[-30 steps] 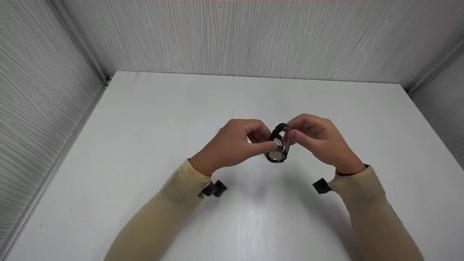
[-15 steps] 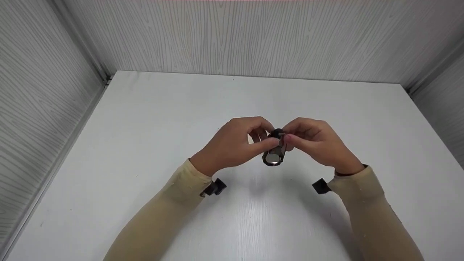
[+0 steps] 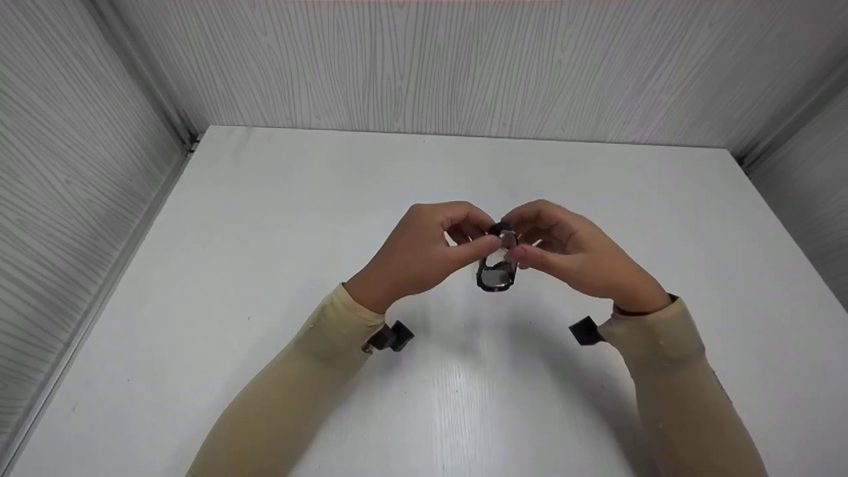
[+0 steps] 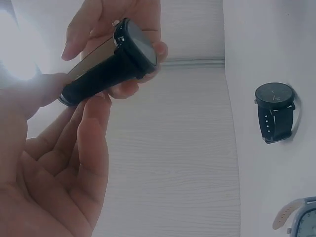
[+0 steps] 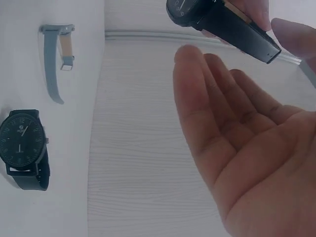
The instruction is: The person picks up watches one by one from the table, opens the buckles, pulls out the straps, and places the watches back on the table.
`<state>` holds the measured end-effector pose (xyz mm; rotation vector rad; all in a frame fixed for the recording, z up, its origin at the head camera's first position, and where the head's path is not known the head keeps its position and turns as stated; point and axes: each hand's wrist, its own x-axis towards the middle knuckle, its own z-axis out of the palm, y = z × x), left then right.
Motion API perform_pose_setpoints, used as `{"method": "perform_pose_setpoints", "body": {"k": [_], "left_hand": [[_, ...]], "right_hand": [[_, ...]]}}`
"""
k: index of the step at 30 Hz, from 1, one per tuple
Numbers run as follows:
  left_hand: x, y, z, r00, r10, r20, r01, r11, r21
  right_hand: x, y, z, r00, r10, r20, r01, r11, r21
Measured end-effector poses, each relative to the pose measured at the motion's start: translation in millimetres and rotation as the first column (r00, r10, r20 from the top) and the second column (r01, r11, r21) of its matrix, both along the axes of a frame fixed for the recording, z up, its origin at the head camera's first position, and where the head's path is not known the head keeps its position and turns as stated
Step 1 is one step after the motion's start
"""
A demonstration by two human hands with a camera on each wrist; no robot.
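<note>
A wristwatch with a black strap is held above the white table, its strap bent into a loop. My left hand pinches it from the left between thumb and fingers; the left wrist view shows that grip on the strap end of the watch. From the other side, my right hand holds it with the thumb against the strap and the fingers behind. Part of the dial shows on the watch in the right wrist view. The fingers hide much of the strap in the head view.
On the white table, the left wrist view shows a black watch and a partly cut-off pale-strapped watch. The right wrist view shows a black watch and a grey-blue strap. A wood-grain panel stands behind.
My right hand has moved left, closer to my left hand. The watch has turned, and its loop faces the head camera more squarely. Both hands sit slightly higher in view.
</note>
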<state>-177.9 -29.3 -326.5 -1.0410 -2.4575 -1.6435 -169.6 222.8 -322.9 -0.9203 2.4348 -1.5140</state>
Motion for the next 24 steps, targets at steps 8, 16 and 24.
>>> {"method": "perform_pose_setpoints", "body": {"k": [8,16,24], "left_hand": [[-1.2,3.7,3.7,0.999,0.044,-0.004,-0.043,0.989,0.140],[2.8,9.7,1.9,0.999,-0.016,-0.051,0.018,0.999,0.041],[2.0,8.5,-2.9,0.998,0.019,-0.052,-0.017,0.999,0.052]], "right_hand": [[17.8,-15.6,32.5,0.983,-0.180,-0.033,0.183,0.950,0.254],[24.1,-25.7,25.7,0.944,-0.180,-0.276,0.219,0.968,0.118],[18.9,-22.4,24.4,0.958,-0.157,-0.240,0.194,0.971,0.137]]}}
